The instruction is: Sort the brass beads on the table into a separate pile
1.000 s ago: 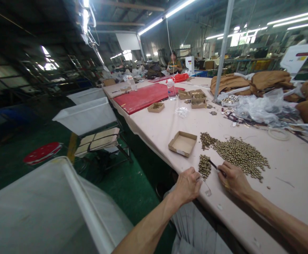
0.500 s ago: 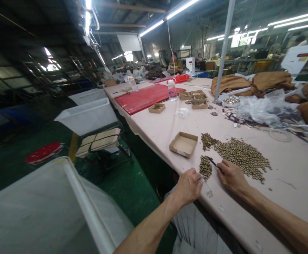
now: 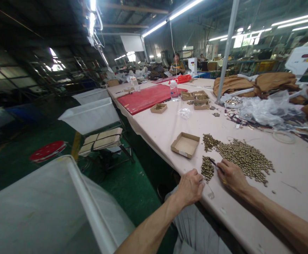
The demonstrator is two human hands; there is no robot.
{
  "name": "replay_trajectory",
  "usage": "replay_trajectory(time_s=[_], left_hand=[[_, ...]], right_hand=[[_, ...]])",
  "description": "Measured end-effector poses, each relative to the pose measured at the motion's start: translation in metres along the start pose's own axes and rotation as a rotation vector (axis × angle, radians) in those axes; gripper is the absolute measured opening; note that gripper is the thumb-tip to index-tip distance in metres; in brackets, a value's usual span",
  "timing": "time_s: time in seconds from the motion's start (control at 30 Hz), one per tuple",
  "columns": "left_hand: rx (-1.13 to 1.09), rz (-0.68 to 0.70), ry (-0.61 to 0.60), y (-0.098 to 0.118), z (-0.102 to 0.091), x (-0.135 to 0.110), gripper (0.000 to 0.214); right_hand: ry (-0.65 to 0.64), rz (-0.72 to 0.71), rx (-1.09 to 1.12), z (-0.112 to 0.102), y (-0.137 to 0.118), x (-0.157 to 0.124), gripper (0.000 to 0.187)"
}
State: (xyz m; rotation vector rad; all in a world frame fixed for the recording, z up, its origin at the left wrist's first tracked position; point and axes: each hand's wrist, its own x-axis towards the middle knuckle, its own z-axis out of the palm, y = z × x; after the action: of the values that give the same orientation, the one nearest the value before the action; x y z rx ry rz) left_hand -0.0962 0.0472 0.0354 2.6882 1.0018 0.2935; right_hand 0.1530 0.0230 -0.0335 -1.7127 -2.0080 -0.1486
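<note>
My right hand (image 3: 232, 177) is closed around a slim dark pen-like tool (image 3: 212, 162), whose tip reaches the small pile of brass-coloured metal pieces (image 3: 207, 169). At the table edge, my left hand (image 3: 191, 187) has its fingers curled together just left of that pile. Whatever it may hold is hidden. A small clear piece (image 3: 210, 195) with a thin line lies between the hands. Beyond them is a shallow cardboard tray (image 3: 185, 144) with a bare bottom. A larger spread of the same brass-coloured pieces (image 3: 245, 158) covers the table to its right.
The pale tabletop (image 3: 156, 130) also bears several small cardboard trays, including one with metal bits (image 3: 159, 108), a water bottle (image 3: 174, 91) and a red sheet (image 3: 148, 98). Plastic bags (image 3: 272, 106) and brown material are at right. A large white bin (image 3: 37, 208) stands left.
The whole view has shifted slightly, so everything appears a little further right. Both hands keep nearly the same place and grip, and the piles look much the same.
</note>
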Motion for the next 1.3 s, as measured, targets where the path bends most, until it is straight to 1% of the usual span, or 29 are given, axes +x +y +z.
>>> replay_trajectory(time_s=[0.23, 0.57, 0.77, 0.97, 1.3], left_hand=[[-0.003, 0.001, -0.012, 0.001, -0.001, 0.001, 0.018], [-0.011, -0.003, -0.024, -0.001, 0.000, 0.001, 0.016], [-0.005, -0.003, -0.017, -0.002, 0.002, 0.001, 0.016], [-0.019, 0.011, -0.012, -0.002, 0.000, 0.003, 0.017], [-0.030, 0.009, -0.012, -0.003, 0.000, 0.005, 0.017]], right_hand=[[0.008, 0.033, -0.030, -0.001, -0.002, 0.004, 0.022], [0.020, 0.098, -0.036, 0.008, -0.001, 0.007, 0.023], [0.055, 0.109, -0.027, 0.010, -0.003, 0.008, 0.022], [0.050, 0.149, -0.003, 0.008, -0.002, 0.009, 0.022], [0.051, 0.206, -0.020, 0.002, 0.009, 0.018, 0.020]])
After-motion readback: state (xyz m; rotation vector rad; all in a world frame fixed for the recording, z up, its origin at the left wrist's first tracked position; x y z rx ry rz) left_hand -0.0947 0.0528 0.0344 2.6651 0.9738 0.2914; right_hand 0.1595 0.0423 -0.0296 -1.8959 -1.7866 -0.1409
